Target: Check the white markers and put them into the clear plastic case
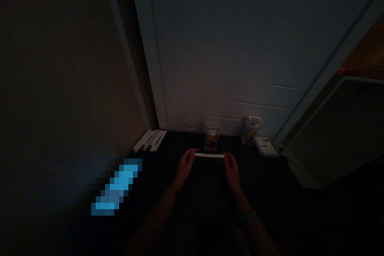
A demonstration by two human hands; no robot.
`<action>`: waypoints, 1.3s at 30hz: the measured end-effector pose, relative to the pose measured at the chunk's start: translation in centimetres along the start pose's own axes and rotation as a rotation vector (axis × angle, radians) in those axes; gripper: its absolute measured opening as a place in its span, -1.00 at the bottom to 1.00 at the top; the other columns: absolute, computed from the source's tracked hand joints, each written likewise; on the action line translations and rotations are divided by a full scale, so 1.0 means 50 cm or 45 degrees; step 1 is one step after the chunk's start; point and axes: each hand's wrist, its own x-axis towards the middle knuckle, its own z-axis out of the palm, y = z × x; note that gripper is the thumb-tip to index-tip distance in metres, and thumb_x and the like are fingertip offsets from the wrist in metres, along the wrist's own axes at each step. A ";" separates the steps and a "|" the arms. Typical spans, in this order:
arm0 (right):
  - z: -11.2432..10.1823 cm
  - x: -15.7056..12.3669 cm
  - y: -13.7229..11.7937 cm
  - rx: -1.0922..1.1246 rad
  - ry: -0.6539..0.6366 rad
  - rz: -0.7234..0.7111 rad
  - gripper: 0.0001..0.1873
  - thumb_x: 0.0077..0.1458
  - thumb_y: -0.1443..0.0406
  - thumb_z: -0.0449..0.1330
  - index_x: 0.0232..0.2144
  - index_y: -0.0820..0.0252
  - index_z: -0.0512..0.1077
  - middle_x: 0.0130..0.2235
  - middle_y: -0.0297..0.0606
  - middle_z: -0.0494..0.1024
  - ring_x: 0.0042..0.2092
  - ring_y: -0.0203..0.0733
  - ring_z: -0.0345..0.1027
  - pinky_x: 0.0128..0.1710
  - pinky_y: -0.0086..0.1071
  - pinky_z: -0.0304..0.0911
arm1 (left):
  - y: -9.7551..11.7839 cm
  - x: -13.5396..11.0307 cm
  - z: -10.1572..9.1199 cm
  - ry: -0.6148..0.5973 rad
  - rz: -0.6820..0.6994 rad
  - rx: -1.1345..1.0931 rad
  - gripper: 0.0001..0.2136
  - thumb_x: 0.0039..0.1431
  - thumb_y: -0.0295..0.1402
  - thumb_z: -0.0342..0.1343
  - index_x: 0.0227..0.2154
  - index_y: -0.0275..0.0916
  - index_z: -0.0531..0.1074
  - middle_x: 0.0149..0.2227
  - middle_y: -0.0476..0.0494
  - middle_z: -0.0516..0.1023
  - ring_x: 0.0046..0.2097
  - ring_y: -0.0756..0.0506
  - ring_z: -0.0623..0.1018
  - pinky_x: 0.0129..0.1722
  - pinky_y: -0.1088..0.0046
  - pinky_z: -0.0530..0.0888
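The scene is very dark. A white marker pen (209, 155) is held level between both hands above a dark surface (270, 184). My left hand (184, 167) pinches its left end and my right hand (231, 170) pinches its right end, with fingers closed on it. Just beyond the pen stands a clear plastic container (212, 136) with a coloured label.
Several white markers (151, 140) lie in a row at the far left by the wall. A second clear container (250, 129) and a flat pack of markers (265, 145) sit at the far right. A white door (240, 48) stands behind. A blue glowing patch (117, 187) lies at left.
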 end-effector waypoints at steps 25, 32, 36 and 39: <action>-0.013 0.011 0.008 0.016 0.099 0.067 -0.57 0.03 -0.05 0.03 -0.52 0.18 0.32 -0.58 -0.39 0.35 -0.51 -0.32 0.19 -0.48 -0.46 0.10 | -0.037 0.009 0.006 -0.092 0.048 0.080 -0.72 0.10 -0.13 -0.03 -0.35 -0.23 0.41 -0.40 -0.02 0.44 -0.33 -0.03 0.41 -0.34 0.52 0.32; -0.010 0.011 0.003 0.067 0.082 0.056 -0.60 0.01 -0.01 0.07 -0.28 0.17 0.38 -0.47 -0.36 0.42 -0.43 -0.29 0.26 -0.42 -0.44 0.16 | -0.043 0.011 0.008 -0.076 0.053 0.038 -0.73 0.11 -0.13 -0.04 -0.32 -0.23 0.39 -0.52 0.03 0.37 -0.42 0.00 0.40 -0.38 0.53 0.32; -0.007 0.009 0.000 0.044 0.074 0.057 -0.59 0.03 0.00 0.05 -0.27 0.17 0.40 -0.42 -0.33 0.43 -0.37 -0.26 0.29 -0.36 -0.43 0.18 | -0.047 0.015 0.005 -0.066 0.048 -0.009 -0.71 0.10 -0.13 -0.04 -0.27 -0.24 0.38 -0.46 -0.01 0.41 -0.38 -0.02 0.42 -0.34 0.50 0.34; -0.006 0.008 -0.001 0.025 0.058 0.043 -0.59 0.02 0.00 0.06 -0.24 0.18 0.40 -0.39 -0.31 0.44 -0.35 -0.23 0.29 -0.35 -0.42 0.18 | -0.046 0.017 0.003 -0.013 0.028 0.005 -0.69 0.09 -0.10 -0.03 -0.31 -0.25 0.39 -0.49 0.00 0.38 -0.41 -0.01 0.39 -0.38 0.52 0.32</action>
